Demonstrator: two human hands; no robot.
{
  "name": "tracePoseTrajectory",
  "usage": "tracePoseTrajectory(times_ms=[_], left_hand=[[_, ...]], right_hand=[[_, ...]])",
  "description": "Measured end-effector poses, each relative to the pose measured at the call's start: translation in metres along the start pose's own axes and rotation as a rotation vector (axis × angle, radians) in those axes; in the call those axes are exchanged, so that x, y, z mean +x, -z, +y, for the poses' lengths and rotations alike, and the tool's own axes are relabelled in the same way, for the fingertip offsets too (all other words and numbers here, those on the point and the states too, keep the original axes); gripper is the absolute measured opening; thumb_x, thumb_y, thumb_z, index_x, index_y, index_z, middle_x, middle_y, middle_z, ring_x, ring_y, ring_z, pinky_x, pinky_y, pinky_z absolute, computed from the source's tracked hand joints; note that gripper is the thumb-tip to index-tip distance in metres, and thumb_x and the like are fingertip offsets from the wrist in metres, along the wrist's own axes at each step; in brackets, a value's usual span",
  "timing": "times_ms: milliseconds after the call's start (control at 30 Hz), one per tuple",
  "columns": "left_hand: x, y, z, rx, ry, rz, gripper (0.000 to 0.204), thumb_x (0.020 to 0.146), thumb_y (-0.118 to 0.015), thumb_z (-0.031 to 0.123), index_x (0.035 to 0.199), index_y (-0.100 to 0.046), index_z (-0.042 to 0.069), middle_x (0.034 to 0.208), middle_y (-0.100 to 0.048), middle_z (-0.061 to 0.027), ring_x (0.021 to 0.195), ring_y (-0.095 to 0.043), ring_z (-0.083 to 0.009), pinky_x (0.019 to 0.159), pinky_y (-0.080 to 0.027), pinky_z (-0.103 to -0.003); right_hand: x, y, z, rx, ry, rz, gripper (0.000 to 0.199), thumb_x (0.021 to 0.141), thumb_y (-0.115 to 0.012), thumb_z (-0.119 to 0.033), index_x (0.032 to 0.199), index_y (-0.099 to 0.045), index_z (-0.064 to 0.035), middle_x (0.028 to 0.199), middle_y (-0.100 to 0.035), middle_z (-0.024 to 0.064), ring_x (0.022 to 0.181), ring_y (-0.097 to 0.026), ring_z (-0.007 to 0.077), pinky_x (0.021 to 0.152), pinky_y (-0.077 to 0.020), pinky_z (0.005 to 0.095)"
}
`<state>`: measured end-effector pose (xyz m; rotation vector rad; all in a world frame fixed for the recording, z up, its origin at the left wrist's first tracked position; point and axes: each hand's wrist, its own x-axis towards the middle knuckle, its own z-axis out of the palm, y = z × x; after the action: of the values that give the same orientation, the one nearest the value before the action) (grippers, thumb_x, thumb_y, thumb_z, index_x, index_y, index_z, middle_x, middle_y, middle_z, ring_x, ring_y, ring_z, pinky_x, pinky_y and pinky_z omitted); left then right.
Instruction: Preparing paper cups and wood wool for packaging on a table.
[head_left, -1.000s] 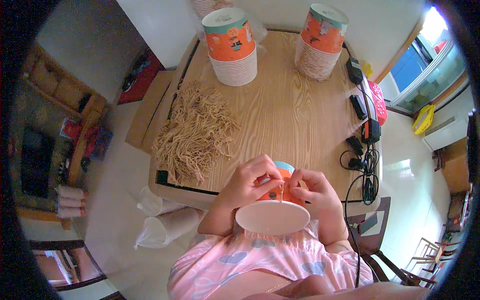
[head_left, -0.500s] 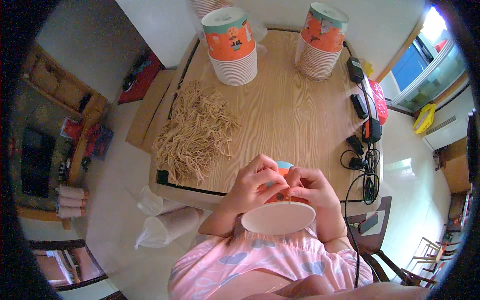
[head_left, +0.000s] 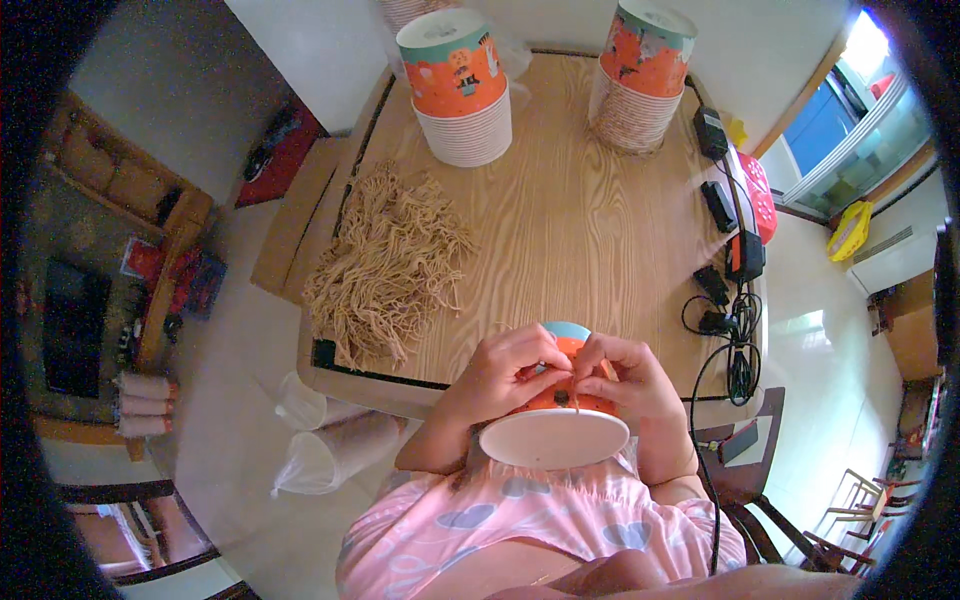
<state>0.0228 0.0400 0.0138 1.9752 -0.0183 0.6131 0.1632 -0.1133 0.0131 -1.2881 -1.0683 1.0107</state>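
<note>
An orange and teal paper bucket (head_left: 555,440) lies against my lap at the table's near edge, its white open mouth toward me. Over its printed side my two hands meet, fingertips pinched close together. My left hand (head_left: 512,372) is closed on a thin tan cord (head_left: 577,398), a short piece of which shows against the bucket. My right hand (head_left: 628,378) is pinched on the same cord just beside it. Most of the cord is hidden by the fingers. To the left on the table spreads a loose heap of tan cords (head_left: 390,265).
Upside-down stacks of similar buckets stand at the far left (head_left: 462,100) and far right (head_left: 640,85) of the table. Black adapters (head_left: 718,205) and a coiled cable (head_left: 742,360) run along the right edge. Plastic-wrapped bucket stacks (head_left: 340,455) lie on the floor at left.
My hands have lowered slightly, and the left fingers have flattened toward the bucket, baring more of its teal end. The bucket stays nearly in place.
</note>
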Motion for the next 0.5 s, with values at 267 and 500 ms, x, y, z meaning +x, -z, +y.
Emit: tracePoseTrajectory(times_ms=[267, 500], left_hand=[[-0.003, 0.002, -0.001, 0.044, 0.024, -0.022, 0.014, 0.072, -0.07, 0.004, 0.085, -0.065, 0.007, 0.077, -0.058, -0.0064, 0.07, -0.06, -0.0219, 0.061, -0.048, -0.031], [-0.003, 0.006, -0.001, 0.093, -0.006, 0.003, 0.013, 0.073, -0.07, 0.006, 0.083, -0.063, 0.007, 0.078, -0.058, -0.0063, 0.071, -0.061, -0.0223, 0.06, -0.049, -0.032]], right_hand=[[0.0, -0.003, -0.006, -0.113, 0.061, 0.014, 0.011, 0.074, -0.069, -0.003, 0.085, -0.065, -0.0023, 0.081, -0.063, 0.0056, 0.079, -0.059, 0.0181, 0.073, -0.0458, 0.0285], [-0.002, -0.01, -0.013, -0.257, 0.103, 0.143, 0.012, 0.07, -0.067, 0.003, 0.081, -0.066, -0.0011, 0.078, -0.062, 0.0064, 0.076, -0.059, 0.0187, 0.07, -0.0459, 0.0292]])
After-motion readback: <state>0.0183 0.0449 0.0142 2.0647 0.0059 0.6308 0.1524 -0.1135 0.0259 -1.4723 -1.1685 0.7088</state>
